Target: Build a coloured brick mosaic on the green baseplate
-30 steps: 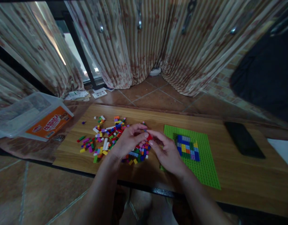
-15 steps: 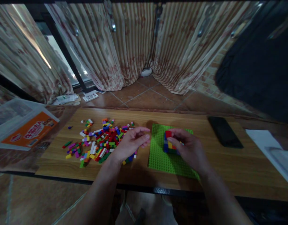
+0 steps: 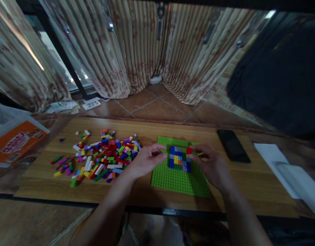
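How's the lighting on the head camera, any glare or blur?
Head view: dim overall; small glint on the table's black front edge; bright streak at upper left; studs discernible on the green baseplate; red brick at the right hand slightly soft.

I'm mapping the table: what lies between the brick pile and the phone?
In the head view: the left hand, the baseplate bearing a brick build, and the right hand holding a red brick.
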`<state>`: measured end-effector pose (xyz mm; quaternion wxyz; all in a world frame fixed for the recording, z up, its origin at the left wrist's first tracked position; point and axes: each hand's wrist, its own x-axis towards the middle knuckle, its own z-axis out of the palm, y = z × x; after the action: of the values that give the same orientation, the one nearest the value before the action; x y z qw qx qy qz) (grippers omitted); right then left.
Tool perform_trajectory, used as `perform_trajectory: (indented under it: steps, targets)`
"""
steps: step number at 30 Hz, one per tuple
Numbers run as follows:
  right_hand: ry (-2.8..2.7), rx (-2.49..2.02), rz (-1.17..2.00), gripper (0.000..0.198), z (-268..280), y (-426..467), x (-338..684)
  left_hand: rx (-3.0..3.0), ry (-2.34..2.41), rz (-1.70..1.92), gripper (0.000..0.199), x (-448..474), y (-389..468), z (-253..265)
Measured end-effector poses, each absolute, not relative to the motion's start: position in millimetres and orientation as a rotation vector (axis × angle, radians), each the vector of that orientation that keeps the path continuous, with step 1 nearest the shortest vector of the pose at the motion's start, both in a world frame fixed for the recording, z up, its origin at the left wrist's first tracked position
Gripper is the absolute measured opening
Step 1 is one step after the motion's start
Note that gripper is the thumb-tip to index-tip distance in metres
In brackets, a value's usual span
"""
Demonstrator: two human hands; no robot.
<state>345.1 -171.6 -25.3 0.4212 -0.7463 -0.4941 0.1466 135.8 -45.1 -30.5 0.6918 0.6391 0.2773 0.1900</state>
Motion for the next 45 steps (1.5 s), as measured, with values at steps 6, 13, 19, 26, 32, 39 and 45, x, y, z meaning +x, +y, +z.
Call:
perform_trajectory:
  steps: [6, 13, 19, 26, 32, 39, 45]
  targets:
    - [-1.421, -1.845, 0.263, 0.017, -40, -163, 332, 1.587, 0.69, 0.444, 0.034, 148, -56, -43]
    - [-1.407, -1.895, 0.301, 0.018, -50, -155, 327, 1.737, 0.776, 0.394, 0.04, 153, -57, -41]
    - [-1.346, -1.878, 0.308, 0.018, -50, -150, 325, 1.82, 0.752, 0.377, 0.04, 153, -58, -44]
    - [-1.308, -1.862, 0.331, 0.017, -49, -150, 323, 1.898, 0.782, 0.355, 0.041, 154, -60, -42]
    - [-1.291, -1.856, 0.345, 0.015, -48, -149, 322, 2.001, 0.752, 0.338, 0.046, 152, -63, -35]
    - [-1.29, -1.832, 0.311, 0.022, -52, -149, 325, 2.334, 0.737, 0.271, 0.04, 155, -75, -25]
    - [-1.308, -1.82, 0.335, 0.022, -55, -147, 327, 2.433, 0.782, 0.212, 0.039, 159, -83, -25]
